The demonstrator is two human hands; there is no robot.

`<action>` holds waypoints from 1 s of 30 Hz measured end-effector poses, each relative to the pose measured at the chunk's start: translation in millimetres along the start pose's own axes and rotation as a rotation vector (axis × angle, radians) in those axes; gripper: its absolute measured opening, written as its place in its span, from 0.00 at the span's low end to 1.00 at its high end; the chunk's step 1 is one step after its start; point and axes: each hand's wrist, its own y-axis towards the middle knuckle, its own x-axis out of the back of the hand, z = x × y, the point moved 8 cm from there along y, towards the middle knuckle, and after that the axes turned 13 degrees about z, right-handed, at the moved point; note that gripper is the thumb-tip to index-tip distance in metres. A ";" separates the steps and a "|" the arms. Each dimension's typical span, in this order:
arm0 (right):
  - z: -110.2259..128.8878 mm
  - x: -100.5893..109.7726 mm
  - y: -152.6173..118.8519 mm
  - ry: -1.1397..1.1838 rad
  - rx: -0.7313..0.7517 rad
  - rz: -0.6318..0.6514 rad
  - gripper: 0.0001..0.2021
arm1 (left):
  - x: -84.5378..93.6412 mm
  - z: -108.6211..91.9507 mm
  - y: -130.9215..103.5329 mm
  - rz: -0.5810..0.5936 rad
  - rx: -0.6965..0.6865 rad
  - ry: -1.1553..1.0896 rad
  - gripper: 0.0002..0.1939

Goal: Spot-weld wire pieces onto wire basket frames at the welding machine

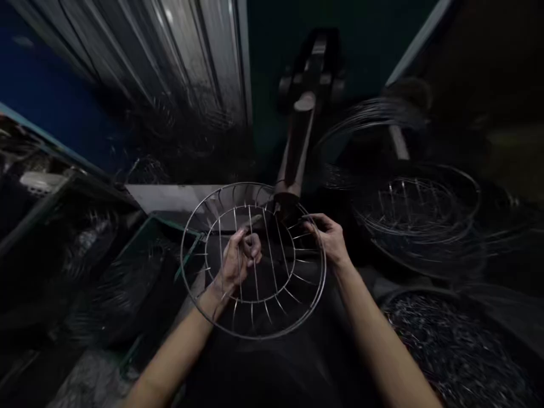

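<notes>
A round wire basket (270, 255), with a large outer ring, a smaller inner ring and straight bars across it, is held up in front of me. My right hand (329, 237) pinches its rim on the right side with thumb and fingers. Behind the bars, seen through them, my left hand (241, 256) is closed with its fingers curled. A small thin piece seems to stick out by the left thumb, too dim to name. At the basket's upper right edge, a machine's dark cylindrical arm (297, 141) comes down close to the wire.
Several wire rings and baskets (412, 209) are stacked at right. Below them a round tub (408, 292) holds many small shiny metal pieces. To the left stands a green-edged crate (170, 220). Corrugated metal sheet (187, 51) rises at the back. Much of the scene is dark and blurred.
</notes>
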 end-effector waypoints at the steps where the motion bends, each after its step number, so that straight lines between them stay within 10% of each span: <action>1: 7.6 -32.4 15.4 0.007 -0.025 0.004 0.11 | 25.4 -25.1 -2.5 -0.014 0.015 -0.028 0.15; 5: 47.5 -148.7 72.1 0.011 -0.057 -0.008 0.12 | 109.7 -123.0 -10.8 -0.046 0.061 -0.121 0.19; 8: 73.7 -190.3 95.9 0.008 -0.024 -0.046 0.13 | 132.4 -168.4 -10.3 -0.037 0.060 -0.148 0.21; 30: 76.0 -182.8 90.8 -0.136 0.063 -0.026 0.16 | 141.7 -167.0 8.1 -0.100 -0.054 -0.138 0.14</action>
